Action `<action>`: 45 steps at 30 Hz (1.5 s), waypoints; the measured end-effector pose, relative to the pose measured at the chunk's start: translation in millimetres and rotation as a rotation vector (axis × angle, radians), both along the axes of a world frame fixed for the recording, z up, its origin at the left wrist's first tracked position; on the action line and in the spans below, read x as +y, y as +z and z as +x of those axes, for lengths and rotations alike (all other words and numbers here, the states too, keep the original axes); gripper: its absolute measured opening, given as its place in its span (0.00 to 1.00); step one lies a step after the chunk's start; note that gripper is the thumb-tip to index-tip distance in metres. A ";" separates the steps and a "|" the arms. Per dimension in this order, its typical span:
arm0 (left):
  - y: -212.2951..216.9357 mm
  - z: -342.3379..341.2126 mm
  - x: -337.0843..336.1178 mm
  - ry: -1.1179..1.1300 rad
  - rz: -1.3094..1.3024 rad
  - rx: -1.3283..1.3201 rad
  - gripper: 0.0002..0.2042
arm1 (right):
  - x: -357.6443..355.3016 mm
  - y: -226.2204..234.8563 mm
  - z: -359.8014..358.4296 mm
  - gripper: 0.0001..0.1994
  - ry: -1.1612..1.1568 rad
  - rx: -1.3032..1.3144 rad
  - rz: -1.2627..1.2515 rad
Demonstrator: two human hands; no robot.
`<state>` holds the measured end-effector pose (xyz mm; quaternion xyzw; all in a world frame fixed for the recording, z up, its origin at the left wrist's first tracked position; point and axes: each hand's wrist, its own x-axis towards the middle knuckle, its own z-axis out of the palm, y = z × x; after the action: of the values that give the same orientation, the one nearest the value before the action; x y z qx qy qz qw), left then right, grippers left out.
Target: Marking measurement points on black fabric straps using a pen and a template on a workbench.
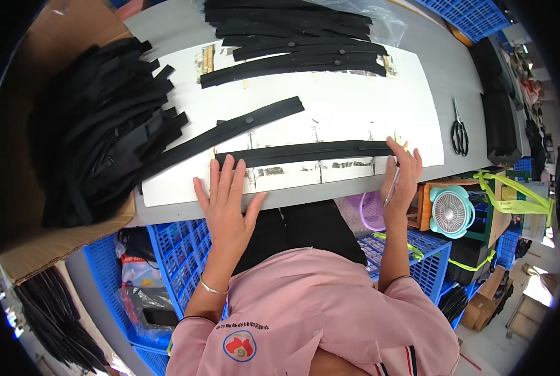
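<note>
A black strip that looks like a zipper [305,152] lies straight across the white board [342,113] in front of me. My left hand [225,194] rests with spread fingers at its left end, fingertips on or just beside it. At the right end, my right hand [402,178] holds a slim white pen [392,185] and its fingertips touch the strip. Another black zipper [248,122] lies slantwise above, its left part running into a big heap of black zippers [98,119]. Dark marks show on the board along the near edge.
More black zippers [292,28] are stacked at the board's far side. An opened cardboard box [60,250] is at the left. Black-handled scissors [460,135] lie on the grey table [461,81] at the right. Below it are blue crates [179,263] and a turquoise fan [452,212].
</note>
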<state>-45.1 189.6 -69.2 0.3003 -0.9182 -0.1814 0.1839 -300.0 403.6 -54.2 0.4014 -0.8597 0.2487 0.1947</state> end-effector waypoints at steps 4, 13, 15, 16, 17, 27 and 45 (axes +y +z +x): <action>-1.4 -0.5 -2.4 -0.030 0.014 0.021 0.32 | -44.9 21.0 32.6 0.13 0.153 -0.497 -0.281; -1.7 -5.6 -2.2 -0.013 -0.011 0.032 0.32 | -133.0 22.2 73.4 0.10 0.411 -1.083 -0.403; -1.5 -4.7 -1.8 -0.004 -0.009 0.032 0.32 | -144.7 11.2 76.7 0.10 0.430 -1.038 -0.358; -1.1 -4.6 -1.7 -0.008 -0.011 0.036 0.32 | -149.5 4.6 77.3 0.10 0.432 -1.043 -0.351; -1.2 -4.6 -1.5 -0.002 -0.007 0.034 0.32 | -153.6 -1.7 77.3 0.10 0.417 -1.021 -0.341; -3.7 -2.8 -2.2 -0.004 -0.033 0.062 0.31 | -161.8 -12.6 83.4 0.08 0.443 -0.797 -0.244; -6.1 -4.7 -1.2 -0.001 -0.026 0.036 0.32 | -153.4 -14.0 77.0 0.08 0.569 -0.682 -0.148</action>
<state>-49.8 188.5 -75.3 0.2944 -0.9171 -0.1749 0.2041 -223.0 250.2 -68.2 0.5021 -0.7101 0.4711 -0.1477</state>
